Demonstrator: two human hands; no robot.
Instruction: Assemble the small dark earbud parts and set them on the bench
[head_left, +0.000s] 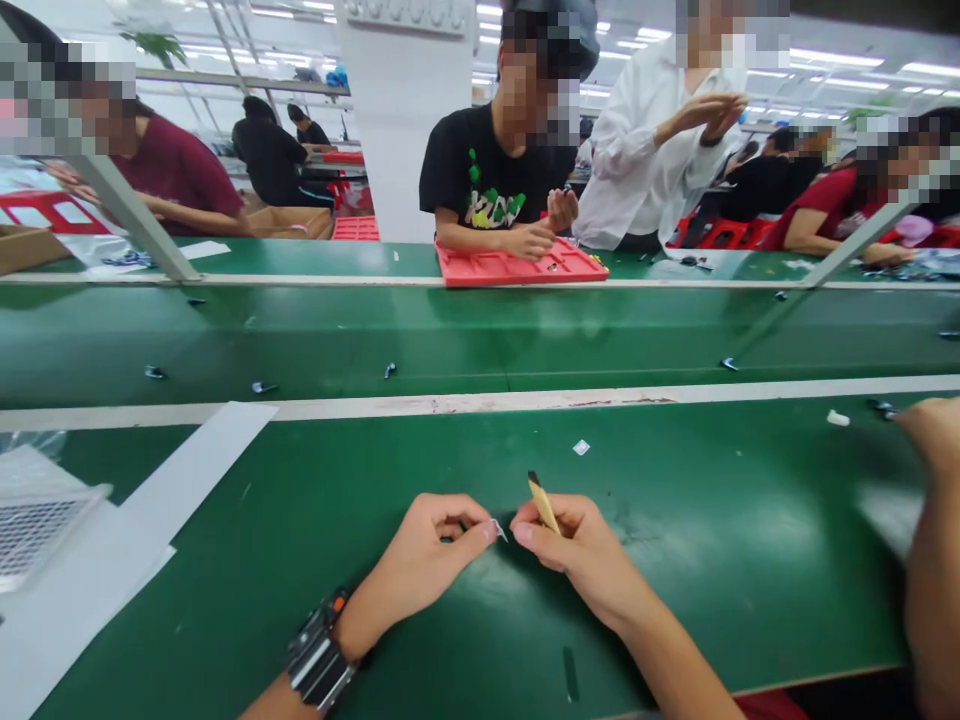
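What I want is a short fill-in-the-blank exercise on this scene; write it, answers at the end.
1. Of the small pale piece in the left grip and the tan stick in the right grip, the longer is the ____.
2. The wrist device is worn on the ____ wrist.
3. The bench top under the small white square is coloured ____.

Missing words: stick; left; green.

Honestly can't read any text here, the print [495, 207] on the black shirt [459, 165] at my 12 o'clock is too blurry.
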